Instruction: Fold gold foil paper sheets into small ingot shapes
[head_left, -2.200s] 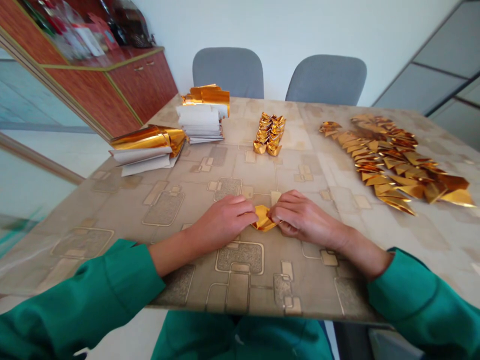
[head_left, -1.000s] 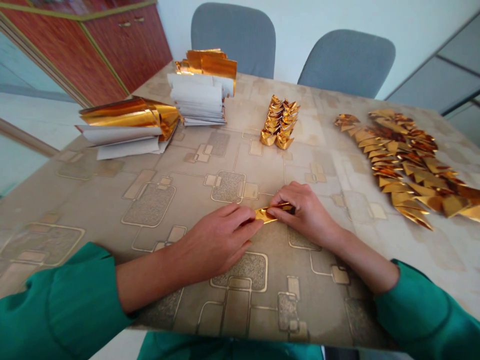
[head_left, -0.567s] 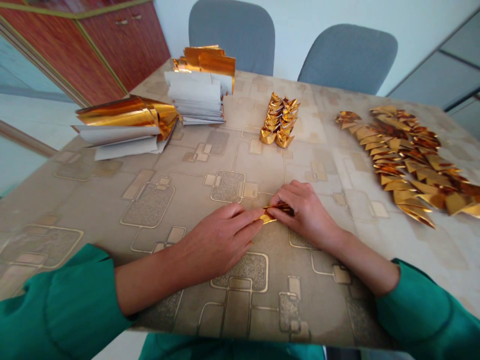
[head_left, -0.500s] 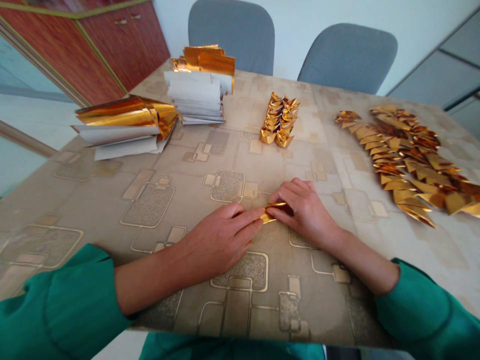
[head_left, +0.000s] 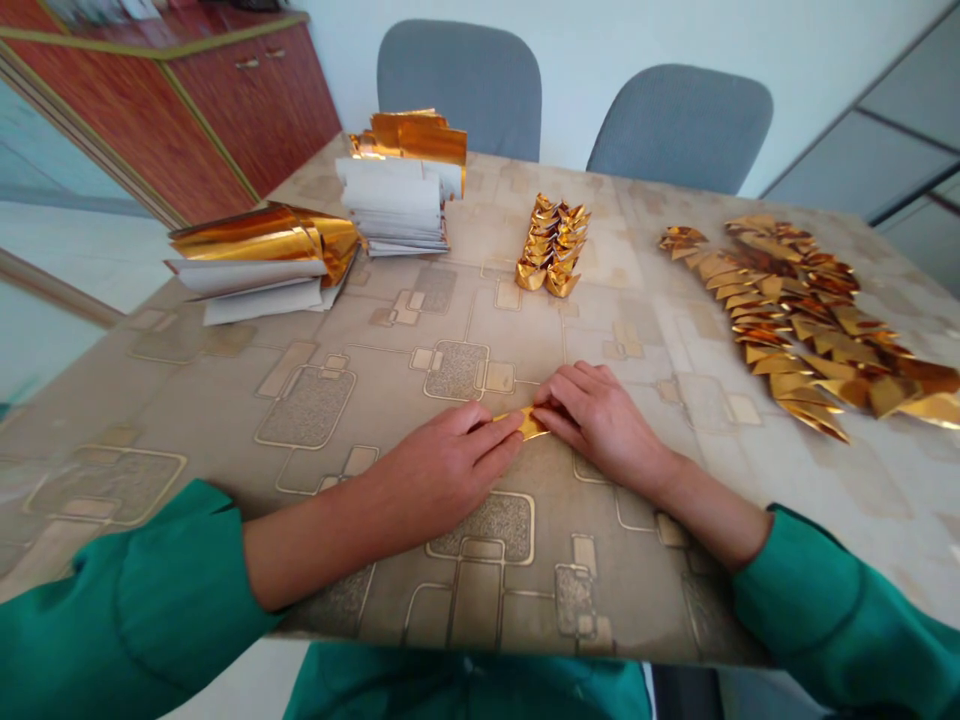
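- I log the left hand (head_left: 442, 465) and right hand (head_left: 592, 420) together, fingertips pinching a folded gold foil strip (head_left: 526, 424) between them.
- Strip now sits flatter than a moment ago.
- Gold foil ingots (head_left: 551, 250) stand ahead of the hands.

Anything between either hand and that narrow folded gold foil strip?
Nothing visible: the left hand and right hand both touch the narrow folded gold foil strip directly, one from each side.
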